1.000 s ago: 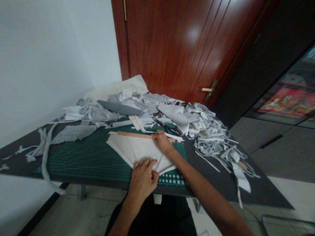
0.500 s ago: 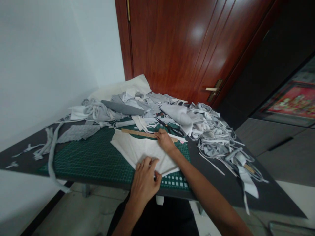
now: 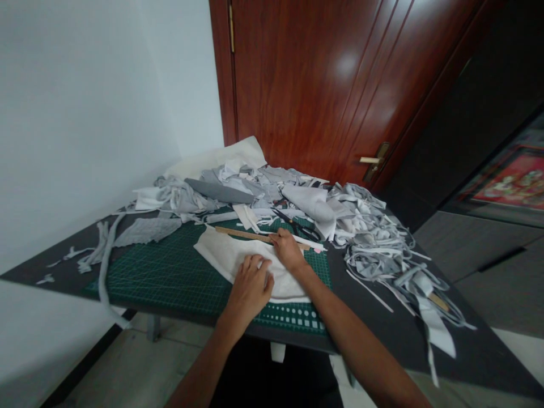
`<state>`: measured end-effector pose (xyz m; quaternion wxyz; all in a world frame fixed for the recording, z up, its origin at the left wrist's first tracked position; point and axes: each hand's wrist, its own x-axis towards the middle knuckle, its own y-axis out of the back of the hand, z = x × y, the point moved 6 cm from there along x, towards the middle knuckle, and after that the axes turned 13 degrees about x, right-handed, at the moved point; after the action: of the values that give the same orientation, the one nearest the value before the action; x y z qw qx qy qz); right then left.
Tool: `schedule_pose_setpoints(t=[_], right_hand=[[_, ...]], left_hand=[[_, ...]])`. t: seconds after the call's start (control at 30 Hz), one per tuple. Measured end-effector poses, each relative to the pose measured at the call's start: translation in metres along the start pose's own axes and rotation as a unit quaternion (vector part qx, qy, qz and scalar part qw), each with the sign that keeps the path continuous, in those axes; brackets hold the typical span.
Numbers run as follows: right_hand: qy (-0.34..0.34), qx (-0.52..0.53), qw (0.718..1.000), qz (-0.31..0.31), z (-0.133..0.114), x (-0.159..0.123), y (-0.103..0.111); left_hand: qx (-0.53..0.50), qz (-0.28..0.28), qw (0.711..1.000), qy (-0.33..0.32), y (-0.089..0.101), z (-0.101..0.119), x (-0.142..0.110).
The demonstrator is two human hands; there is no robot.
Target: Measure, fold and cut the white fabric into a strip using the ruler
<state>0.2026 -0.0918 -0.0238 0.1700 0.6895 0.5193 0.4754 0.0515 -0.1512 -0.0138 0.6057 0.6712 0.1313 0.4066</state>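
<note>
Along the wooden ruler (image 3: 242, 234), fingers (image 3: 280, 240) on the edge of white fabric (image 3: 229, 258)

Dark grey tabletop (image 3: 340, 266) — green gridded cutting mat (image 3: 157, 277) flat at front, heaped grey-and-white fabric scraps (image 3: 255, 187) behind, tangled pale cloth strips (image 3: 382, 266) right.

Your desk (image 3: 480, 357) carries heaped gray scraps (image 3: 365, 255) beside the scissors (image 3: 297, 225). A wooden door (image 3: 323, 85) stands behind, a framed picture (image 3: 510, 190) to your right.
</note>
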Motion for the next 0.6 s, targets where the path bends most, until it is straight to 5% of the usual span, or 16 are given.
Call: schedule_pose_setpoints(t=[0.3,0.6], right_hand=[[-0.009,0.053,0.995,0.086,0.000,-0.002,0.044],[-0.022,0.134,0.991,-0.010,-0.044,-0.050,0.039]], left_hand=[[0.003,0.020,0.999,0.029,-0.026,-0.030,0.029],[-0.030,0.041,0.997,0.058,-0.018,-0.033,0.023]])
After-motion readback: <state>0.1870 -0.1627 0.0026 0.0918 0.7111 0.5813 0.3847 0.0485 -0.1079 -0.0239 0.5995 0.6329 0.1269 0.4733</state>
